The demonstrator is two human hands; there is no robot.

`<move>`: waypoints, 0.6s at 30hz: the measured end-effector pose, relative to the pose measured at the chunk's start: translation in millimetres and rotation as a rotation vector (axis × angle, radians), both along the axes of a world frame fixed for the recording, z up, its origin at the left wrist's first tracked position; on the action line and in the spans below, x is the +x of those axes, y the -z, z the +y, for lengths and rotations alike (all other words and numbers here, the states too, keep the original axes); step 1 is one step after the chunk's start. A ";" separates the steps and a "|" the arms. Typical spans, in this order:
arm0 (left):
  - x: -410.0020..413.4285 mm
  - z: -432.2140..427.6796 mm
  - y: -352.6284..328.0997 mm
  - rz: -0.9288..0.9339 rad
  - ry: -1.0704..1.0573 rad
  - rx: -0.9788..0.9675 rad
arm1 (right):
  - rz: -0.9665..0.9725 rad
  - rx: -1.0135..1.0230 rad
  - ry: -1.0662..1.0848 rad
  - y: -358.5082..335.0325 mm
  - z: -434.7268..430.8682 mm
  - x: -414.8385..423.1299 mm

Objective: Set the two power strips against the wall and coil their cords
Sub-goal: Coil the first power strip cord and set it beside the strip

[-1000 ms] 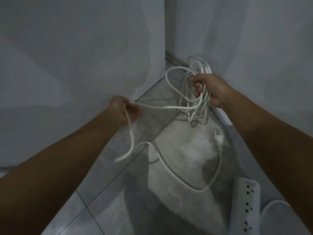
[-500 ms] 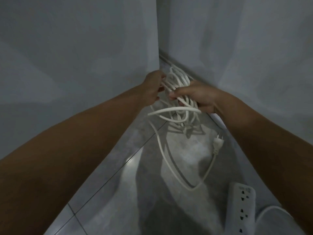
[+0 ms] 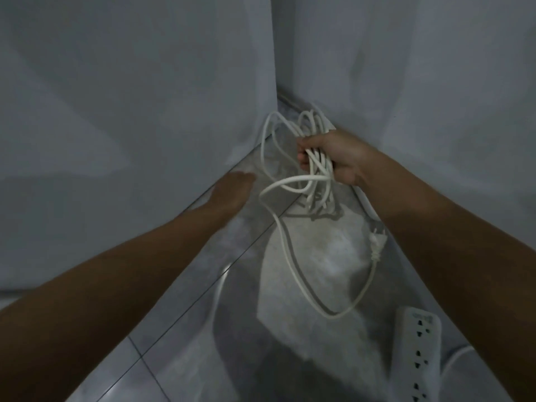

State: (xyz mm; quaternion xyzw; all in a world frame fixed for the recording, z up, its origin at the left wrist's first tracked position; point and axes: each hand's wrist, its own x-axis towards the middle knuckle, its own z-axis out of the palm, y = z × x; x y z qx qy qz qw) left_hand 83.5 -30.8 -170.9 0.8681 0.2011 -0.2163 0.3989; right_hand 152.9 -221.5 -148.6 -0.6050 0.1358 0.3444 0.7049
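My right hand (image 3: 333, 156) grips a bundle of white cord loops (image 3: 314, 161) above the floor in the room's corner. A loose length of the same cord (image 3: 293, 256) hangs down, curves across the floor and ends in a white plug (image 3: 377, 242) lying by my right forearm. My left hand (image 3: 232, 190) hovers to the left of the loops, blurred, fingers extended, with nothing in it. A white power strip (image 3: 417, 352) lies flat at the lower right beside the right wall, its own cord (image 3: 455, 358) curving off next to it. The other strip is mostly hidden behind my right arm.
Two pale walls (image 3: 145, 111) meet in a corner straight ahead. The floor is grey tile (image 3: 203, 343) with dark grout lines. My shadow falls over the lower middle of the floor.
My left hand has let go of the cord and drawn back down and left from the bundle. My right hand still holds the loops, now with one more turn gathered.
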 end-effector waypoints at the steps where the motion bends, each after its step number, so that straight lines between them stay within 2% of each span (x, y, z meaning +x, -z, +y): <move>1: -10.5 6.8 5.7 0.060 -0.034 0.020 | 0.010 0.016 0.012 0.0 1.5 -0.5; 3: -33.2 13.8 10.7 0.330 0.003 -0.155 | 0.024 0.035 0.028 -0.1 3.1 -0.6; 5: -52.4 9.0 7.5 0.654 0.128 -0.496 | 0.031 0.045 0.046 -0.2 3.4 -0.5; 7: -63.5 -1.8 9.0 0.791 0.230 -0.674 | 0.037 0.056 0.060 -0.5 3.3 -0.4; 10: -73.0 -26.9 12.3 0.789 0.148 -0.794 | 0.042 0.091 0.095 -3.7 3.5 -1.0; 14: -65.1 -54.0 5.1 0.697 -0.250 -1.075 | 0.067 0.154 0.108 -6.4 -1.4 -0.5; 16: -54.2 -43.9 2.6 0.633 -0.267 -1.045 | 0.081 0.185 0.114 -8.7 -6.5 0.4; 18: -49.6 -18.4 6.2 0.596 -0.087 -0.848 | 0.091 0.237 0.146 -12.4 -13.1 3.4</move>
